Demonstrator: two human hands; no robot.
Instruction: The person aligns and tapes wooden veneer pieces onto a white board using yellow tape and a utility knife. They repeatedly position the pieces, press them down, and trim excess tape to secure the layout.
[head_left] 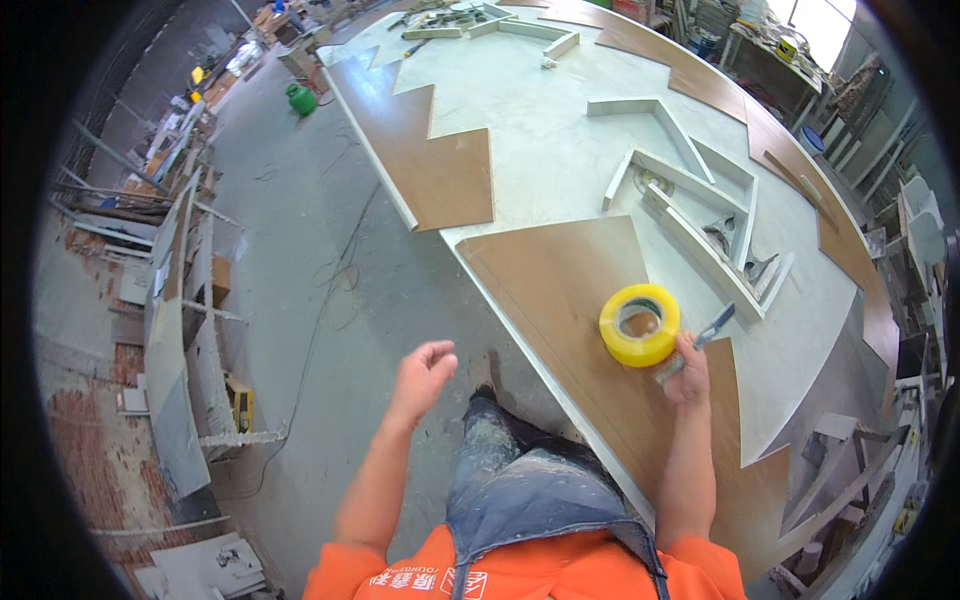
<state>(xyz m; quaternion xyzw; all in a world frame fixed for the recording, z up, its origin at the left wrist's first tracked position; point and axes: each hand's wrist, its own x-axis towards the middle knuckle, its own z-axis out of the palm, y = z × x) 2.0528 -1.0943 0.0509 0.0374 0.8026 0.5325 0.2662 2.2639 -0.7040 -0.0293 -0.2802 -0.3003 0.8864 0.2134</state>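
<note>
In my right hand is a slim tool with a dark blue-grey end; its pale other end pokes out by my fingers, and its exact kind is unclear. A roll of clear yellow tape is right against those fingers, above the brown panel; I cannot tell whether they grip it too. My left hand hangs over the floor, left of the table's near edge, empty, its fingers loosely bent and the thumb apart.
White angled frame pieces lie on the large pale tabletop, among zigzag-edged brown panels. A green gas bottle stands on the floor at far left, where a thin cable runs. Shelving and boards line the left side.
</note>
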